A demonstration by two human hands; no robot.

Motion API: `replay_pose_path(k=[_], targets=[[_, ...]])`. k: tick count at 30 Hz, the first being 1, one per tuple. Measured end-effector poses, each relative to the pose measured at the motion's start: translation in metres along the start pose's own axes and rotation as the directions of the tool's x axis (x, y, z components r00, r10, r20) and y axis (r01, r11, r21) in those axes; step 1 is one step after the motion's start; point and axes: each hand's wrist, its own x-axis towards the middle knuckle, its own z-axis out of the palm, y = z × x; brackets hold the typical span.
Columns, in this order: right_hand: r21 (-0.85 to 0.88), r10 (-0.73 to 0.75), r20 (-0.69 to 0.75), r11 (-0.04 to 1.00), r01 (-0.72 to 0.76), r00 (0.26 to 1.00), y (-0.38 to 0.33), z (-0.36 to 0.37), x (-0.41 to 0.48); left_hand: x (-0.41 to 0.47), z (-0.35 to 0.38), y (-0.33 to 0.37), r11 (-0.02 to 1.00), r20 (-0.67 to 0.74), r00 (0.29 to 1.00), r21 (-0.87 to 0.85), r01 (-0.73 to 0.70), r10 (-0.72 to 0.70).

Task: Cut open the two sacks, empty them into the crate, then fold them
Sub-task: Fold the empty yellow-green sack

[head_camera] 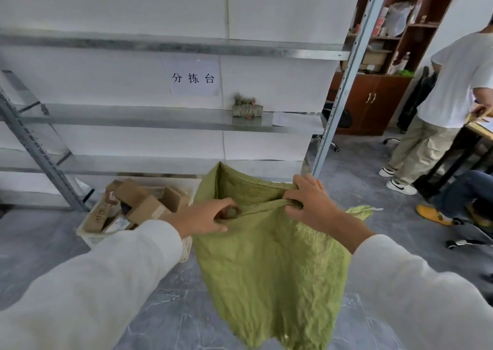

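Observation:
A limp green woven sack point(269, 269) hangs in front of me above the grey floor, its mouth gaping open at the top. My left hand point(205, 216) pinches the near rim of the mouth on the left. My right hand point(312, 197) grips a bunched fold of the rim on the right. A white crate point(92, 239) stands on the floor to the left, behind my left forearm, and holds several brown cardboard boxes point(145, 203). A scrap of a second green sack point(360, 211) shows behind my right wrist.
A metal shelf rack point(160, 120) lined with white board stands ahead; a tied green bundle point(246, 108) lies on its middle shelf. A person in a white shirt point(453, 88) stands at the right by a table, with a wooden cabinet point(373, 101) behind.

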Motion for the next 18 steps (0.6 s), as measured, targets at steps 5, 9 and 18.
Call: replay_pose_path(k=[5,9,18], targets=[[-0.110,-0.002,0.135,0.994,0.017,0.991,0.029,-0.018,-0.027,0.007,0.008,-0.017,0.843,-0.001,0.995,0.532,-0.081,0.097],[-0.139,0.173,0.173,0.979,-0.150,0.970,0.058,-0.022,-0.046,0.008,-0.009,-0.029,0.852,0.047,0.999,0.522,-0.046,0.026],[-0.425,0.154,0.345,0.905,0.008,0.926,0.051,0.019,-0.069,-0.015,-0.050,-0.044,0.795,-0.279,0.959,0.590,0.139,0.039]])
